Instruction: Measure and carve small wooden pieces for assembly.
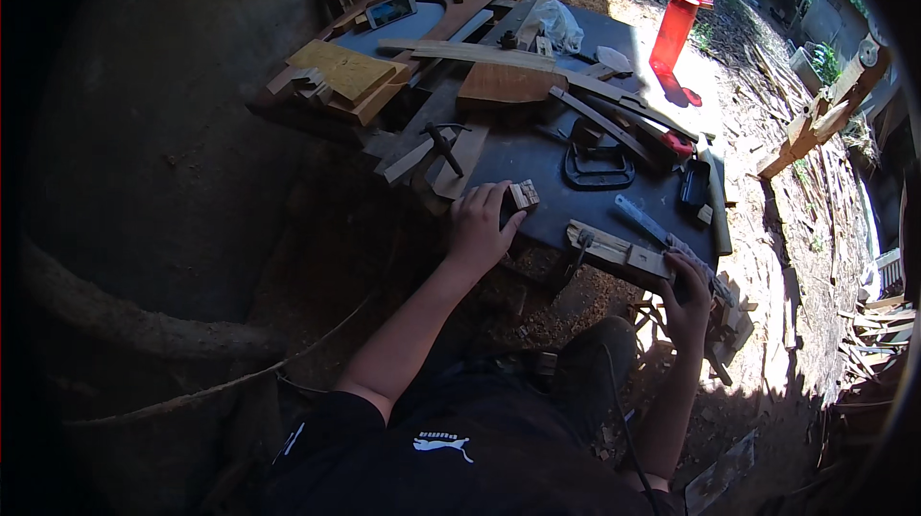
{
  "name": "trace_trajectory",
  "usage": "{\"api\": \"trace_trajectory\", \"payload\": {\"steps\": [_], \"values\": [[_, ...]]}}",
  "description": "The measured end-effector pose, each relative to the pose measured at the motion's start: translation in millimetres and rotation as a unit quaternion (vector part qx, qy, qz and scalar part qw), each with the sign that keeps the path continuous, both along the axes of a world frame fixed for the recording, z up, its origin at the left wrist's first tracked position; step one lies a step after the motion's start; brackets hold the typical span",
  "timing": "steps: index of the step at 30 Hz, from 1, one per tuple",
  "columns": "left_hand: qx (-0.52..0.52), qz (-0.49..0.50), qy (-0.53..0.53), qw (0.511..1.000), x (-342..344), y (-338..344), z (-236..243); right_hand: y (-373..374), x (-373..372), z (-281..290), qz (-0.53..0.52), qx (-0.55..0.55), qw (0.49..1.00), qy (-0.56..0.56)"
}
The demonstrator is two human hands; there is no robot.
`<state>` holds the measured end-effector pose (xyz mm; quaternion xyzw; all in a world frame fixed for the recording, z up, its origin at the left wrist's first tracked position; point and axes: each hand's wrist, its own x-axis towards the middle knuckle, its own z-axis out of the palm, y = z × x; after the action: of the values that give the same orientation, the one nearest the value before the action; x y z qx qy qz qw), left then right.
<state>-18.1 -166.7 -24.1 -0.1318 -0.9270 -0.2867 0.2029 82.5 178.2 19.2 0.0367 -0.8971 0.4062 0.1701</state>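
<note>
At the near edge of the dark worktable [566, 156], my left hand [480, 228] has its thumb and fingers closed about a small wooden block [524, 194] with notched-looking ends. My right hand [687, 297] is curled at the right end of a pale wooden strip [614, 246]; its fingertips are partly hidden, and what they grip is unclear. A dark clamp [578, 257] crosses the strip near its left end. Just beyond the strip lies a metal ruler [641, 219]. Farther in is a black C-clamp [600, 171].
Boards and a thick wood block [508, 84] cover the far tabletop. A phone [391, 11] leans at the back left, beside yellowish boards [343, 70]. A red tumbler [674, 32] stands at the far right. Another clamp [444, 147] lies left of centre. Wood shavings [566, 315] are below.
</note>
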Motion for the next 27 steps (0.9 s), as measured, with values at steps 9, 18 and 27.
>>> {"api": "trace_trajectory", "payload": {"steps": [9, 18, 27], "values": [[-0.023, -0.006, -0.076, 0.997, 0.2, 15.8, 22.9, 6.3, 1.6, -2.8, -0.006, -0.022, 1.0, 0.02], [0.007, -0.212, -0.028, 0.977, 4.0, 101.8, 65.1, 17.5, 1.9, -5.7, 0.006, -0.091, 0.996, 0.022], [-0.07, -0.356, -0.076, 0.929, 8.9, 155.2, 55.0, 22.1, 6.7, -3.0, 0.03, -0.104, 0.993, 0.042]]}}
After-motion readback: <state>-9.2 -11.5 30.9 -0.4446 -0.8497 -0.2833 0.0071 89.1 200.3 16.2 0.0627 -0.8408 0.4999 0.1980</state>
